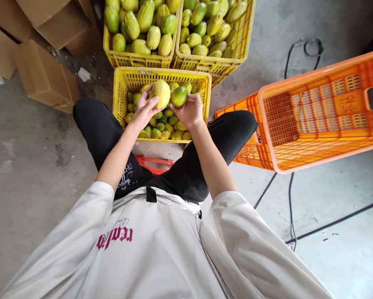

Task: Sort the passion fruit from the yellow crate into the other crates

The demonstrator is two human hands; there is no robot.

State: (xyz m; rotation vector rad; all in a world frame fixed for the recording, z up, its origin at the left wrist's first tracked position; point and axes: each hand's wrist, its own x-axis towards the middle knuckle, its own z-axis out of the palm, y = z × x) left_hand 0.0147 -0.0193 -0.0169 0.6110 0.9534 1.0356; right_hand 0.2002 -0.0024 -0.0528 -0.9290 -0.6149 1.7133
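Observation:
I sit over a yellow crate (120,89) partly filled with small green and yellow fruits. My left hand (144,111) is closed around a pale yellow fruit (161,93), held above the crate. Beside it, my right hand (191,111) grips a green fruit (179,96) with a yellow patch. The two fruits nearly touch over the crate's far half.
Two more yellow crates (136,60) (217,64) full of larger green-yellow fruits stand behind. An orange crate (317,116) lies tipped on its side at the right. Cardboard boxes (46,77) sit at the left. Black cables (290,199) run across the concrete floor. A red object (153,164) shows between my legs.

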